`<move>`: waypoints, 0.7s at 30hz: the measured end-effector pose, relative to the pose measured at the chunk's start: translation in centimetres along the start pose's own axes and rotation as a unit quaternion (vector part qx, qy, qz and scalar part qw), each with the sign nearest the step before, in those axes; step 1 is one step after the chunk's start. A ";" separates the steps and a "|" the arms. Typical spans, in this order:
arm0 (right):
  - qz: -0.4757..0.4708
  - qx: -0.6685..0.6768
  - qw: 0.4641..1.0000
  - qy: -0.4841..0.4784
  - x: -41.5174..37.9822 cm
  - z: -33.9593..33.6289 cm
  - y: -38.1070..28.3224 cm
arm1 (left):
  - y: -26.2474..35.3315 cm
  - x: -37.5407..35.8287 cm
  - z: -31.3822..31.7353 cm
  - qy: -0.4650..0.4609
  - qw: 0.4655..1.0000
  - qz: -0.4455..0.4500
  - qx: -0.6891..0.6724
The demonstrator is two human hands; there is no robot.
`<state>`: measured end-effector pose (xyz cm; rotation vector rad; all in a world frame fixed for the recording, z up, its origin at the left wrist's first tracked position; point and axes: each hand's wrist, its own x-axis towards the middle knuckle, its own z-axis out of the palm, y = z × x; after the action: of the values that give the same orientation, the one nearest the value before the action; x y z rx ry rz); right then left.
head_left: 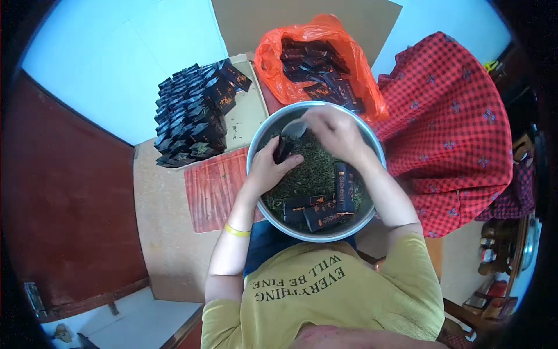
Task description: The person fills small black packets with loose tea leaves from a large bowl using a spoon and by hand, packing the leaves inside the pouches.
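Note:
A metal bowl (376, 216) holds dried green leaves (314, 168). My left hand (268, 168), over the bowl's left side, grips a small black packet (283, 149) between thumb and fingers. My right hand (337, 132) is closed round a spoon (294, 128), whose head is at the packet's top. The right fingers are somewhat blurred. Several black packets with orange print (322, 214) lie on the leaves at the bowl's near side.
Left of the bowl, a shallow cardboard tray (247, 119) carries rows of black packets (189, 116). Behind the bowl sits an orange-red plastic bag (268, 58) with more packets (314, 67). Red checked cloth (447, 139) hangs at the right.

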<state>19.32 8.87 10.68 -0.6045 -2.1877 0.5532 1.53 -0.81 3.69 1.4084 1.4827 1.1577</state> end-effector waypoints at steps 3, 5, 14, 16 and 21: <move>0.055 -0.010 0.998 0.001 1.3 -0.3 2.7 | 0.3 -0.4 -0.2 0.017 1.000 -0.006 -0.006; 0.138 -0.089 0.981 -0.102 1.5 0.1 4.3 | 0.1 -0.3 -0.3 0.020 1.000 0.002 0.008; 0.170 -0.042 0.942 -0.287 -2.4 6.2 7.5 | 1.0 -0.2 -0.1 0.015 0.999 -0.026 0.043; 0.187 0.009 0.947 -0.260 -2.0 5.2 7.6 | 0.8 -0.2 0.0 0.014 0.998 -0.022 0.052; 0.206 0.079 0.968 -0.118 -0.4 1.7 6.8 | 1.1 -0.2 0.2 0.029 0.997 -0.009 0.066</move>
<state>19.83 13.73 5.62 -0.9558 -2.2142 1.0558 2.09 -1.05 4.66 1.4578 1.6343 1.1148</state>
